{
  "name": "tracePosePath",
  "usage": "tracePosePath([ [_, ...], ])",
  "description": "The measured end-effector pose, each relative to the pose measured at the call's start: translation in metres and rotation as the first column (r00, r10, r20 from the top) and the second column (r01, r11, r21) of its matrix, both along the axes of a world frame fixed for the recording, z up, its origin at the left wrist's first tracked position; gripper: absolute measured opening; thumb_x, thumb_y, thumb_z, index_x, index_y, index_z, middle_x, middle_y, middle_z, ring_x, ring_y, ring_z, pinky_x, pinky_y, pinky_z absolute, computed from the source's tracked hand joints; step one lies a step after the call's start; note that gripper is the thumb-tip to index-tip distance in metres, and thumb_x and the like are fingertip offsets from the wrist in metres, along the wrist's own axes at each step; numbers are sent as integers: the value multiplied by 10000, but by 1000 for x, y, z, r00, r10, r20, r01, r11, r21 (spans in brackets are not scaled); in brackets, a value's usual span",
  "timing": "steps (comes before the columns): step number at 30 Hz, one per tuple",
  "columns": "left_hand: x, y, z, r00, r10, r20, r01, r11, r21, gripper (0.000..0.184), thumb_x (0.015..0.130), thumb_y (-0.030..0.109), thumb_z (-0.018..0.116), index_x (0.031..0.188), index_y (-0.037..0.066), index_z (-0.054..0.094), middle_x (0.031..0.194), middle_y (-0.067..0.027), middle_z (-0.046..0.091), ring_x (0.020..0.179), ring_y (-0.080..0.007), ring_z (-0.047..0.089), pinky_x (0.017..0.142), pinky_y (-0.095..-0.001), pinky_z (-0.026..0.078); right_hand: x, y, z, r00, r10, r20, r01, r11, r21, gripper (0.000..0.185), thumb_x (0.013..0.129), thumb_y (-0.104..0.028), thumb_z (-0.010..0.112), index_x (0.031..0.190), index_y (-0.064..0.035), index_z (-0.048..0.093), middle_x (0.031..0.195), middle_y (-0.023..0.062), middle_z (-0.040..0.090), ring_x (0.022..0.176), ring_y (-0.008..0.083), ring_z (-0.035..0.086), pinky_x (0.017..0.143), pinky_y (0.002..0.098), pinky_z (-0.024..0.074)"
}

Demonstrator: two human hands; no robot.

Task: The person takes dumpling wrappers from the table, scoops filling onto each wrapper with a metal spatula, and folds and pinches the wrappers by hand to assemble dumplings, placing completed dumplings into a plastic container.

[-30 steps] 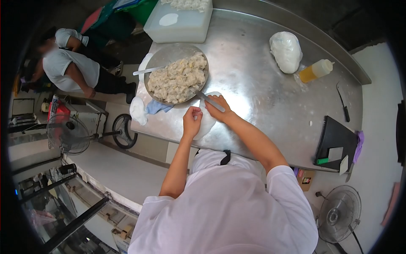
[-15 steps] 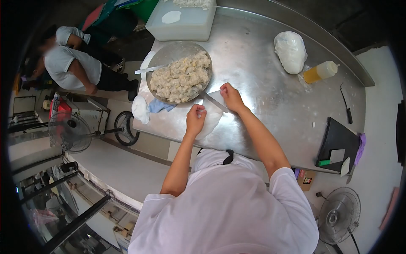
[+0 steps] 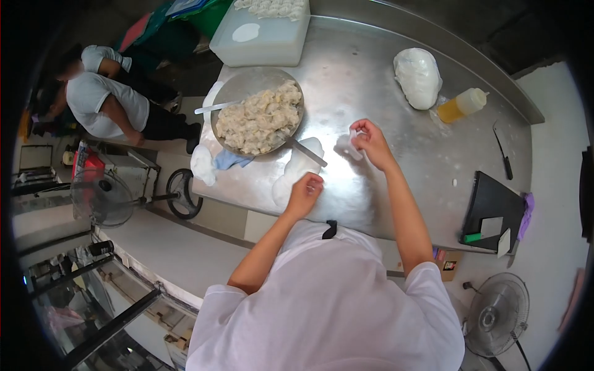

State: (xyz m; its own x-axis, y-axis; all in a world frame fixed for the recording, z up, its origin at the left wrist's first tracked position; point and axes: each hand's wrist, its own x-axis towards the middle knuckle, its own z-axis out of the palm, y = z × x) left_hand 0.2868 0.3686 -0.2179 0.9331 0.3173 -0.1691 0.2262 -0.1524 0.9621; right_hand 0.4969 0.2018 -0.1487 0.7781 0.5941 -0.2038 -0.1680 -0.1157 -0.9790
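My right hand (image 3: 372, 148), fingers pinched, holds a thin white dough piece (image 3: 354, 146) just above the steel table. My left hand (image 3: 307, 190) is closed at the table's near edge, beside the white dough sheets (image 3: 299, 166); what its fingers hold, if anything, is hidden. Left of the sheets, a round metal bowl (image 3: 238, 78) contains a lumpy pale filling (image 3: 257, 120). One spatula (image 3: 214, 107) rests across its left rim. Another spatula (image 3: 309, 153) reaches from the filling out over the dough sheets.
A plastic tub (image 3: 263, 49) stands behind the bowl, a blue cloth (image 3: 231, 158) beside it. Farther right are a wrapped white bundle (image 3: 419, 78), an oil bottle (image 3: 462, 105), a knife (image 3: 503, 151) and a black board (image 3: 489, 207). Two people (image 3: 102, 99) stand at the left.
My right hand has moved right, away from the dough sheets, with the thin dough piece in it. My left hand has shifted right and nearer my body.
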Motion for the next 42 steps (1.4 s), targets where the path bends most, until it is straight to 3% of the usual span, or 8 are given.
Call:
tracePosePath([
  [6, -3, -46, 28, 903, -429, 9, 340, 703, -625, 310, 876, 46, 604, 1183, 33, 567, 1118, -70, 636, 980, -142, 616, 867, -285, 488, -68, -48, 98, 903, 385, -188, -282, 865, 416, 343, 826, -6, 650, 1143, -16, 518, 1048, 24, 545, 906, 92, 563, 807, 238, 466],
  [10, 0, -63, 59, 955, -286, -77, -11, 224, -975, 609, 988, 428, 499, 1425, 15, 400, 1394, -136, 497, 1210, -268, 558, 1042, -407, 442, -101, -62, 127, 842, 479, -248, -333, 824, 458, 336, 853, -32, 675, 1148, -32, 515, 1096, 37, 562, 1010, 98, 560, 836, 249, 464],
  [12, 6, -65, 80, 957, -238, 167, 99, -275, -956, 928, 925, 724, 319, 1504, 0, 270, 1509, -172, 375, 1362, -318, 422, 1130, -460, 344, -110, -66, 135, 894, 373, -247, -327, 922, 208, 335, 864, -77, 661, 1160, -29, 511, 1068, 16, 551, 955, 112, 549, 845, 244, 465],
  [24, -6, -79, 131, 967, -193, 165, 139, -140, -980, 761, 991, 552, 306, 1493, -20, 279, 1504, -141, 393, 1383, -282, 396, 1163, -440, 276, -115, -74, 177, 908, 327, 261, -207, 894, -398, 310, 882, -184, 662, 1129, -34, 552, 989, 50, 576, 888, 137, 535, 715, 279, 469],
  [34, -14, -70, 139, 990, -23, 141, 138, -109, -984, 680, 1005, 456, 344, 1467, -41, 302, 1492, -161, 410, 1374, -286, 413, 1168, -425, 279, -106, -56, 170, 888, 257, 380, -61, 887, -457, 360, 892, -260, 667, 1098, 11, 550, 977, 145, 630, 866, 227, 590, 777, 342, 487],
  [37, -19, -64, 146, 985, 48, 168, 173, -130, -976, 680, 999, 445, 363, 1463, -48, 303, 1502, -170, 398, 1387, -286, 396, 1178, -423, 262, -94, -62, 134, 951, 111, 290, -10, 944, -329, 357, 921, -267, 650, 1147, -8, 556, 1035, 115, 640, 921, 199, 607, 811, 334, 498],
  [40, -20, -57, 146, 966, 100, 237, 248, -118, -961, 664, 996, 424, 380, 1460, -45, 314, 1500, -159, 405, 1392, -276, 390, 1180, -421, 258, -96, -62, 106, 961, 44, -271, -11, 992, 123, 363, 940, -263, 640, 1189, -14, 552, 1101, 89, 636, 996, 185, 618, 855, 344, 508],
  [42, -20, -51, 143, 953, 113, 281, 292, -94, -952, 651, 995, 409, 388, 1460, -42, 320, 1493, -148, 416, 1391, -269, 391, 1178, -419, 260, -108, -62, 91, 838, 301, -456, -70, 887, 457, 377, 946, -263, 638, 1211, -14, 541, 1146, 88, 625, 1044, 188, 623, 885, 352, 514],
])
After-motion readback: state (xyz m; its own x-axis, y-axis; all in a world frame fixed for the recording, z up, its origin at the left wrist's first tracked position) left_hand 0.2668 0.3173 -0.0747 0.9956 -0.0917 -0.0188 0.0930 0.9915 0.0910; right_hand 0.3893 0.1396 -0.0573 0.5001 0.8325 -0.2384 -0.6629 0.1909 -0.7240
